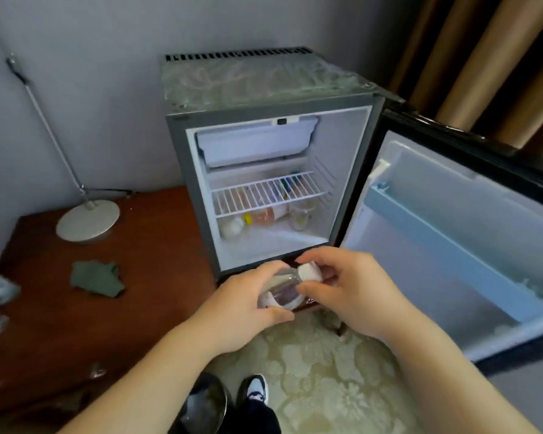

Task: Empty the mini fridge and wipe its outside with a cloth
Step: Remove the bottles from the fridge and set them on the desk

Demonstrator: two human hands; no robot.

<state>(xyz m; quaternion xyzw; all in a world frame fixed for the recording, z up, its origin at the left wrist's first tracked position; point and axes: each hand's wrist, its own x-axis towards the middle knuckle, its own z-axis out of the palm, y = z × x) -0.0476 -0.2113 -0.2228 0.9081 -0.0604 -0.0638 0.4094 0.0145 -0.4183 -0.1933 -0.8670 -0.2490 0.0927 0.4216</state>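
Left hand (245,311) holds the bottle (284,288) low, right hand (348,292) at its cap (309,272).

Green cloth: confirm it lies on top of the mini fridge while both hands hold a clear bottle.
Wrong place: the head view shows the green cloth on the wooden table, left of the mini fridge. The left hand and right hand do hold the clear bottle.

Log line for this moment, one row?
left hand + right hand: holding bottle | fridge: open, items inside | cloth: on table
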